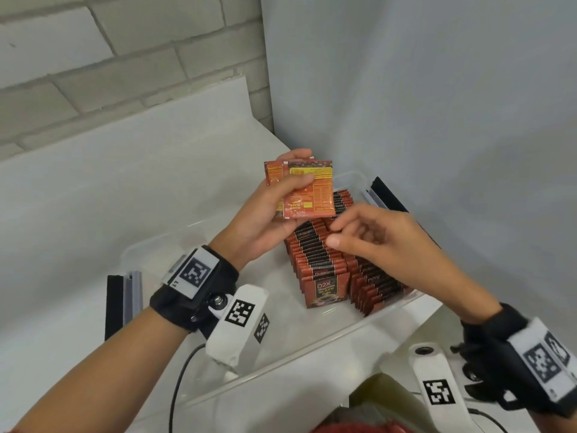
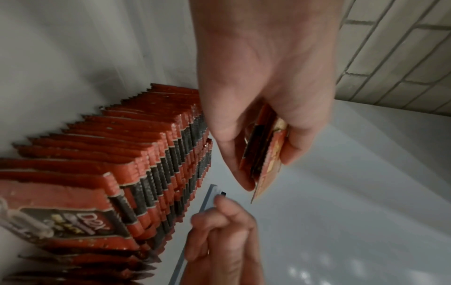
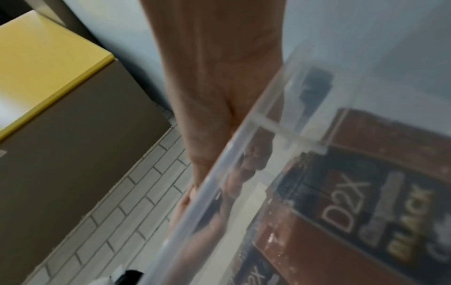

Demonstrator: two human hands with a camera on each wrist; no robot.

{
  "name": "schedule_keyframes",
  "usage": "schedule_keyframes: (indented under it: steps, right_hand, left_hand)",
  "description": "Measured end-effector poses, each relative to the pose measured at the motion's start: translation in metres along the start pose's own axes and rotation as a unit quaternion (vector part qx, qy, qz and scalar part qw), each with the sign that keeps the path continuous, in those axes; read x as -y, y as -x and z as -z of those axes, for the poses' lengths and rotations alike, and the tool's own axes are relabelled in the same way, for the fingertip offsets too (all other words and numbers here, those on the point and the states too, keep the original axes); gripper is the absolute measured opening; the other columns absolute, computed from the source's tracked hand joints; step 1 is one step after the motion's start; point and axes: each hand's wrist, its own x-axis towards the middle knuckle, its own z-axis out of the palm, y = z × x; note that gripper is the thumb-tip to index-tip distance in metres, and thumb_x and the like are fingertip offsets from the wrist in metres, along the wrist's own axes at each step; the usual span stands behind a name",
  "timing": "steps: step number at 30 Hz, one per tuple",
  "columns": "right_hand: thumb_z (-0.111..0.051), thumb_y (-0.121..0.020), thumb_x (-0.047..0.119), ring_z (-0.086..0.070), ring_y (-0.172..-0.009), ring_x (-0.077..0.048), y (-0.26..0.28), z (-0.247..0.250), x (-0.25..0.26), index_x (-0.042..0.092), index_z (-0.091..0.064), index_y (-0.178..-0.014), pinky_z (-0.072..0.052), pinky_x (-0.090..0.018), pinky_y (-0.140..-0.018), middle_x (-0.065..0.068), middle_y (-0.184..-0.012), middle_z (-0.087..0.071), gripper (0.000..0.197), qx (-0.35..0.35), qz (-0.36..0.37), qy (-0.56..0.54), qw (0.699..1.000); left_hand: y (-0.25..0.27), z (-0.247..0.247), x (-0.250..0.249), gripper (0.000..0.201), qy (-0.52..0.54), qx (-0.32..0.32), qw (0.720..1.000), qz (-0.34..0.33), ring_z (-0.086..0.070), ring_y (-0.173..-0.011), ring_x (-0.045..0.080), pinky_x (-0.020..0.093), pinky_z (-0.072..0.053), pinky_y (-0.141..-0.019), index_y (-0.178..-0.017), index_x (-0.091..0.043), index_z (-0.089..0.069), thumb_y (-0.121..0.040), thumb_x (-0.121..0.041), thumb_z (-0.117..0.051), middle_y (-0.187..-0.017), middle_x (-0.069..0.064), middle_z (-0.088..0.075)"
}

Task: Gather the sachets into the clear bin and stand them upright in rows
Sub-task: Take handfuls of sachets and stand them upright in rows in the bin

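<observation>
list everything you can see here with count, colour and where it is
held sachets: a few, exact count unclear, orange-red backs, in the left hand above the bin
rowed sachets: many, red and black, upright in two rows inside the bin
bin: one, clear, on the white table
table: one, white, against the brick wall
box: one, yellow top, seen only in the right wrist view
wrist cameras: two, white with black markers, strapped on both wrists
left hand: grips the held sachets
right hand: loosely curled over the rows, holding nothing
</observation>
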Motion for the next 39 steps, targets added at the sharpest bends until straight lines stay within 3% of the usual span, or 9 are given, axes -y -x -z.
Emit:
schedule_keyframes:
  steps: [4, 10, 12, 15, 17, 21, 26, 31, 39]
  right_hand:
    - [-0.069, -0.076, 0.038, -0.069, -0.082, -0.017, -0.004, -0.001, -0.003, 0.02, -0.064, -0.099, -0.055, -0.027, -0.081, -0.001, -0.084, -0.071, 0.029, -0.045, -0.029, -0.085, 0.995]
    - [-0.071, -0.079, 0.023, -0.069, -0.087, -0.021, -0.004, 0.001, -0.007, 0.014, -0.064, -0.099, -0.055, -0.032, -0.086, -0.004, -0.089, -0.072, 0.023, -0.069, -0.028, -0.129, 0.989]
    - [-0.072, -0.078, 0.021, -0.068, -0.082, -0.016, -0.003, 0.001, -0.005, 0.016, -0.064, -0.094, -0.055, -0.026, -0.081, 0.0, -0.085, -0.072, 0.018, -0.089, -0.014, -0.14, 0.986]
    - [-0.071, -0.078, 0.015, -0.064, -0.071, -0.009, -0.001, 0.001, 0.0, 0.018, -0.062, -0.088, -0.052, -0.019, -0.072, 0.007, -0.081, -0.071, 0.014, -0.117, 0.023, -0.156, 0.981]
    - [-0.071, -0.078, 0.013, -0.064, -0.068, -0.008, 0.001, 0.0, 0.003, 0.019, -0.061, -0.086, -0.051, -0.017, -0.069, 0.008, -0.079, -0.071, 0.014, -0.13, 0.042, -0.172, 0.976]
    - [-0.071, -0.078, 0.006, -0.07, -0.086, -0.015, 0.003, 0.002, 0.0, 0.015, -0.065, -0.087, -0.054, -0.023, -0.08, 0.003, -0.091, -0.073, 0.015, -0.165, 0.064, -0.186, 0.967]
    - [-0.064, -0.082, -0.012, -0.065, -0.101, -0.015, 0.002, 0.002, -0.008, 0.012, -0.067, -0.089, -0.049, -0.022, -0.09, -0.004, -0.101, -0.067, 0.025, -0.16, 0.096, -0.15, 0.971]
    - [-0.065, -0.081, -0.013, -0.065, -0.102, -0.016, 0.002, 0.001, -0.009, 0.013, -0.068, -0.089, -0.05, -0.021, -0.089, -0.003, -0.102, -0.066, 0.027, -0.148, 0.093, -0.144, 0.974]
    - [-0.056, -0.086, -0.016, -0.065, -0.096, -0.013, 0.004, 0.001, -0.006, 0.012, -0.067, -0.094, -0.05, -0.02, -0.086, -0.002, -0.104, -0.068, 0.031, -0.136, 0.058, -0.134, 0.98]
  left_hand:
    - [0.0, -0.002, 0.003, 0.035, -0.021, 0.027, 0.999, 0.005, -0.066, -0.098, 0.024, 0.034, -0.057, -0.079, -0.113, -0.021, -0.057, -0.084, -0.002, -0.061, -0.107, 0.008, -0.066]
    - [0.001, -0.003, 0.004, 0.038, -0.045, 0.031, 0.998, 0.016, -0.065, -0.104, 0.027, 0.037, -0.056, -0.082, -0.113, -0.022, -0.056, -0.083, -0.001, -0.064, -0.111, 0.01, -0.065]
    - [0.001, -0.004, 0.003, 0.035, -0.033, 0.019, 0.999, 0.02, -0.064, -0.105, 0.027, 0.038, -0.056, -0.084, -0.114, -0.022, -0.056, -0.083, -0.017, -0.069, -0.112, 0.01, -0.064]
    - [0.001, -0.007, 0.0, 0.047, -0.026, -0.003, 0.999, 0.042, -0.062, -0.109, 0.028, 0.04, -0.053, -0.091, -0.114, -0.021, -0.055, -0.077, -0.05, -0.056, -0.109, 0.007, -0.065]
    - [0.001, -0.006, -0.001, 0.05, -0.021, -0.018, 0.997, 0.065, -0.063, -0.104, 0.029, 0.04, -0.055, -0.087, -0.112, -0.019, -0.057, -0.079, -0.056, -0.049, -0.106, 0.008, -0.063]
    - [0.001, -0.009, 0.0, 0.039, -0.024, -0.027, 0.994, 0.103, -0.062, -0.083, 0.026, 0.036, -0.057, -0.073, -0.107, -0.018, -0.059, -0.086, -0.05, -0.05, -0.1, 0.011, -0.06]
    - [0.003, -0.01, 0.002, 0.022, -0.032, 0.008, 0.993, 0.115, -0.067, -0.093, 0.025, 0.036, -0.059, -0.077, -0.106, -0.018, -0.06, -0.086, -0.029, -0.063, -0.103, 0.009, -0.067]
    - [0.002, -0.006, 0.004, 0.035, -0.032, 0.034, 0.995, 0.091, -0.068, -0.091, 0.022, 0.033, -0.057, -0.074, -0.107, -0.02, -0.061, -0.077, -0.003, -0.06, -0.099, 0.004, -0.067]
    - [0.002, -0.004, 0.003, 0.039, -0.058, 0.049, 0.995, 0.065, -0.066, -0.092, 0.021, 0.035, -0.055, -0.081, -0.108, -0.022, -0.061, -0.076, 0.001, -0.06, -0.094, 0.003, -0.065]
